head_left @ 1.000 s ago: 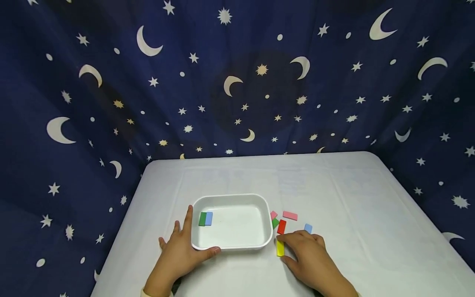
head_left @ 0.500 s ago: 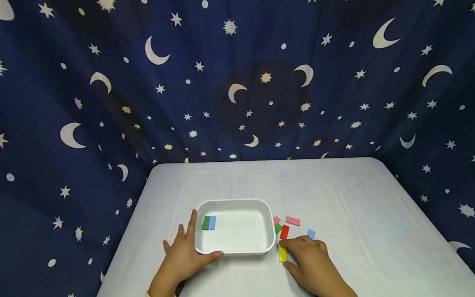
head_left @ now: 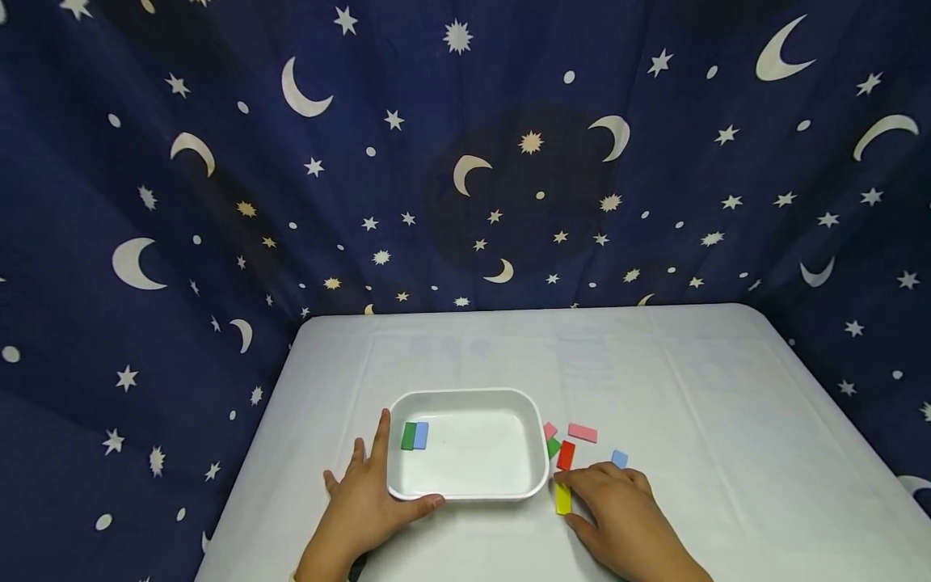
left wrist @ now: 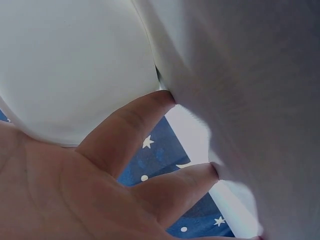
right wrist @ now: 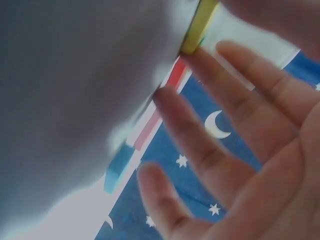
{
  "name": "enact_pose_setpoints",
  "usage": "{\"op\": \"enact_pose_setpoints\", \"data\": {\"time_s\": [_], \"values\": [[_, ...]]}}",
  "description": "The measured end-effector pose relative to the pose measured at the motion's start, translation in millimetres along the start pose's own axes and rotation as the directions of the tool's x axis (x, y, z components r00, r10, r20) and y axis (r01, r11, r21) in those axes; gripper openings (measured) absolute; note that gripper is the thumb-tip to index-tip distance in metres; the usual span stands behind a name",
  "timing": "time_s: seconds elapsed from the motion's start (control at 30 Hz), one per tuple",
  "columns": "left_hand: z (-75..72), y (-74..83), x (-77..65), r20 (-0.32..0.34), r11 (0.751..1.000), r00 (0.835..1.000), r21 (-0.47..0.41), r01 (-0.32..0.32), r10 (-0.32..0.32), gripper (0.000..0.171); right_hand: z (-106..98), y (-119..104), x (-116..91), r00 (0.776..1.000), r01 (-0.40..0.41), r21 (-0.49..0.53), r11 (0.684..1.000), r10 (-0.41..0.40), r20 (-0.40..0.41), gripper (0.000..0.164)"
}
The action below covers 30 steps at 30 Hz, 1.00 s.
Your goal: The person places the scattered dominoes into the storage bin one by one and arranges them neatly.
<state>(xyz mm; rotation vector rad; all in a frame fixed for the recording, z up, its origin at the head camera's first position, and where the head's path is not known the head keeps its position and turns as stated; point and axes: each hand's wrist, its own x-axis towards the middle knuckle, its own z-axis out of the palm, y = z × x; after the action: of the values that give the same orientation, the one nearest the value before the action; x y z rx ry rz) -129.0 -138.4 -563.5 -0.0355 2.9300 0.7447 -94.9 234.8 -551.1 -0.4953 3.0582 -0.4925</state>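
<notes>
My left hand (head_left: 367,505) rests against the left end of a white tray (head_left: 473,495), fingers straight and spread. Its thumb lies along the front wall and the index finger along the side; in the left wrist view, the fingertips (left wrist: 167,97) touch the table beside the tray. Inside the tray, a green block (head_left: 409,436) and a light blue block (head_left: 421,436) lie side by side at the left. To the right of the tray, my right hand (head_left: 621,517) pinches a yellow block (head_left: 563,499) at its two ends, low at the table.
Beyond the right hand lie a red block (head_left: 566,455), a pink block (head_left: 583,433) and a blue block (head_left: 619,458). Another green block (head_left: 553,447) and pink block (head_left: 550,430) sit against the tray's right wall. A dark blue star-and-moon curtain (head_left: 509,81) surrounds the white table (head_left: 727,404).
The head view has shifted slightly. Both hands, the tray and the blocks keep about the same places relative to one another.
</notes>
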Motion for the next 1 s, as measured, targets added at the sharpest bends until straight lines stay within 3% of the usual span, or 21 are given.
{"op": "enact_pose_setpoints", "data": {"time_s": [0.5, 0.77, 1.0], "values": [[-3.0, -0.9, -4.7, -0.023, 1.0, 1.0, -0.004, -0.009, 0.008, 0.154, -19, -2, 0, 0.99, 0.107, -0.021, 0.994, -0.108, -0.092, 0.05], [-2.3, 2.8, 0.7, -0.038, 0.999, 0.999, 0.007, -0.035, 0.035, 0.152, -36, 1, 9, 0.969, 0.168, -0.051, 0.985, -0.174, -0.174, 0.05], [-3.1, 2.9, -3.0, -0.036, 1.0, 0.999, -0.006, -0.027, 0.027, 0.153, -55, -7, 19, 0.958, 0.21, -0.076, 0.975, -0.221, -0.181, 0.049]]}}
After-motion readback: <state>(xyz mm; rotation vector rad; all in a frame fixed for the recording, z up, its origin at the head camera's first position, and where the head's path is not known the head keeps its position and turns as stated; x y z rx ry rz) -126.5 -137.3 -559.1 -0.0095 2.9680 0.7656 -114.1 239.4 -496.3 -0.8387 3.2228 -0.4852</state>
